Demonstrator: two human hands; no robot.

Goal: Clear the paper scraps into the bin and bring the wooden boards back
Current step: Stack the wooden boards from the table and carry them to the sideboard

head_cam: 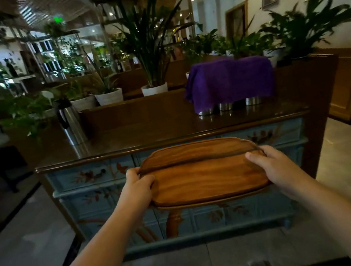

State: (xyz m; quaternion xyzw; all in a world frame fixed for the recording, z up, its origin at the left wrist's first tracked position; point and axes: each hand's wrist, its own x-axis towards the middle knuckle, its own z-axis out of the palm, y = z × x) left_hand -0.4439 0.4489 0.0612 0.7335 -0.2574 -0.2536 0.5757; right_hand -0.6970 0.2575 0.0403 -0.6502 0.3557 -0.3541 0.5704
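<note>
I hold a stack of oval wooden boards [203, 175] level in front of me, in the air before a painted blue cabinet [97, 173]. My left hand [138, 185] grips the stack's left end with the thumb on top. My right hand [271, 165] grips the right end the same way. At least two boards show, the upper one shifted toward me. No paper scraps or bin are in view.
The cabinet has a dark glossy top [169, 131]. On it stand a steel thermos jug [70, 123] at the left and steel cups under a purple cloth [231, 80] at the right. Potted plants [153, 88] line the ledge behind. Tiled floor lies on both sides.
</note>
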